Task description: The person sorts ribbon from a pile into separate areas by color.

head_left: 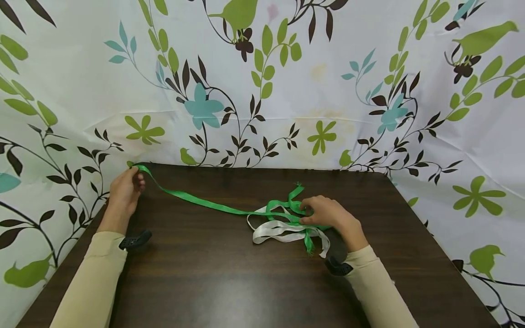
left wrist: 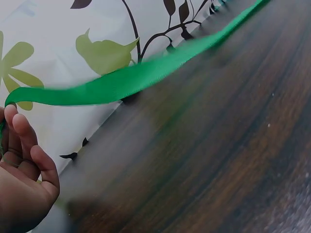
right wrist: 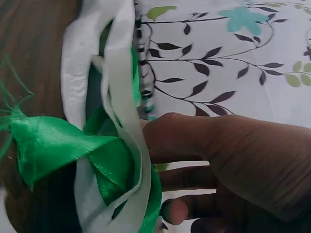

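My left hand [head_left: 125, 191] is raised at the far left of the table, pinching one end of a long green ribbon [head_left: 197, 199] between thumb and fingers. From there the ribbon sags rightward to a loose tangle; the left wrist view shows its flat band [left wrist: 112, 87] leaving the fingertips. Right of centre, my right hand [head_left: 332, 214] grips green ribbon at the tangle's right side with curled fingers. A white ribbon [head_left: 272, 230] lies looped through the tangle. In the right wrist view, a frayed green end [right wrist: 48, 143] pokes out, and white loops partly hide the thumb tip.
The dark wooden table [head_left: 197, 282] extends under both arms. Behind it and along its sides hangs a white cloth [head_left: 262, 136] patterned with leaves, birds and flowers. A dark wrist camera [head_left: 135, 240] sits on the left sleeve, and another camera [head_left: 338, 266] on the right.
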Motion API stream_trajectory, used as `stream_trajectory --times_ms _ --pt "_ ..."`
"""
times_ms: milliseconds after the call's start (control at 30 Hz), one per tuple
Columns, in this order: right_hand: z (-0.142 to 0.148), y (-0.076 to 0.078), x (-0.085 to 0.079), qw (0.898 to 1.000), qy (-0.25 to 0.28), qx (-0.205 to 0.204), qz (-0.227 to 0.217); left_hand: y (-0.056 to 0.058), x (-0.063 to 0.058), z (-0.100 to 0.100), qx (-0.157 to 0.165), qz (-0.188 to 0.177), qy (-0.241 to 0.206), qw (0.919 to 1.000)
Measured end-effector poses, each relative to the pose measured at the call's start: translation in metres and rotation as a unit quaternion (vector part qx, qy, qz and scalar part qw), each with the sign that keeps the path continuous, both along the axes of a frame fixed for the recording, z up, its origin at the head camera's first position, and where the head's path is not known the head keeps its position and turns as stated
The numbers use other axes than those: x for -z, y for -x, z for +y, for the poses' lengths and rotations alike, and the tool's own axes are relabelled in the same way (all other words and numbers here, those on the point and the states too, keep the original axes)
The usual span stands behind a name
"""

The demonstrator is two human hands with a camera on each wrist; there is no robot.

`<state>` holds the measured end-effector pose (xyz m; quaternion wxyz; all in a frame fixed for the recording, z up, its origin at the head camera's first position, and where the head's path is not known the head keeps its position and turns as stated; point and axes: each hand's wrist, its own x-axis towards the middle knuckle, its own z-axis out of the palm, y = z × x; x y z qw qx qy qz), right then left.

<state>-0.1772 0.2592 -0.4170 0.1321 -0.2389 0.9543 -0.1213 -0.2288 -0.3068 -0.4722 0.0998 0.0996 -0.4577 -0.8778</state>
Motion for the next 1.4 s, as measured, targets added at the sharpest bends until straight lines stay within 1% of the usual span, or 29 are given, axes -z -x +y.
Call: stream_trajectory --times_ms 100,200,400,533,633,800,867,1000,1100,1167,1233,1400 --pt "-0.004 0.002 0.003 1.0 -0.009 -0.005 0.002 0.0 -0.001 -0.002 -0.002 0.004 0.001 1.0" --pt "-0.006 0.001 0.003 1.0 0.001 -0.011 -0.002 -0.001 -0.002 -0.003 -0.003 0.003 0.001 1.0" --pt "0.002 -0.004 -0.004 0.999 0.048 -0.02 0.007 -0.001 0.001 -0.005 0.002 -0.004 0.006 1.0" --pt "0.009 -0.006 -0.008 0.998 0.069 -0.013 0.009 -0.001 0.002 -0.005 0.002 0.006 0.003 1.0" --pt "0.013 -0.007 -0.011 0.998 0.067 -0.008 0.004 -0.004 -0.001 -0.006 0.002 0.015 -0.003 0.9999" --pt "0.017 -0.007 -0.012 0.998 0.062 -0.005 -0.014 -0.009 -0.007 -0.006 0.001 0.016 -0.013 0.9998" --pt "0.017 -0.007 -0.012 0.998 0.064 -0.006 -0.015 -0.009 -0.007 -0.007 -0.001 0.015 -0.013 0.9998" --pt "0.018 -0.008 -0.011 0.997 0.073 -0.018 0.0 -0.007 -0.003 -0.009 -0.009 0.009 -0.015 0.9998" --pt "0.019 -0.008 -0.013 0.995 0.094 -0.029 0.005 -0.005 -0.001 -0.01 -0.015 0.005 -0.013 0.9998" --pt "0.02 -0.009 -0.015 0.993 0.115 -0.034 0.0 -0.005 -0.001 -0.009 -0.017 0.003 -0.011 0.9998" --pt "0.021 -0.009 -0.017 0.99 0.135 -0.036 -0.007 -0.004 0.0 -0.009 -0.02 0.002 -0.008 0.9998" --pt "0.022 -0.009 -0.022 0.985 0.171 -0.034 -0.009 -0.004 0.001 -0.011 -0.025 -0.006 -0.011 0.9996"
